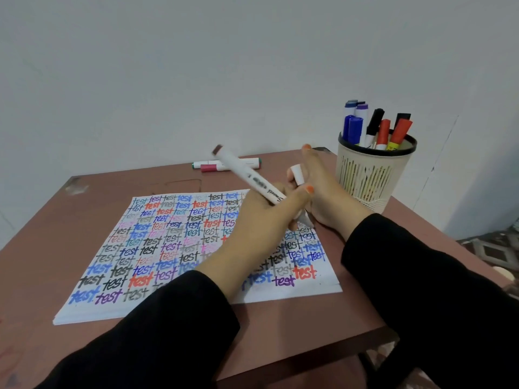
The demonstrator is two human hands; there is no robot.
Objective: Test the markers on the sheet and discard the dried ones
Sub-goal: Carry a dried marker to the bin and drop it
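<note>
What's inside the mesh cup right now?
Markers stand in the cup; blue, purple, black and orange-red caps show above its rim. The mesh wall mostly hides their lower barrels, so the exact count is unclear.

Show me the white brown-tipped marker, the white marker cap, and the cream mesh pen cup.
white brown-tipped marker (244, 172): head view, mid barrel.
white marker cap (297, 175): head view, cap side.
cream mesh pen cup (368, 178): head view, front wall.
</note>
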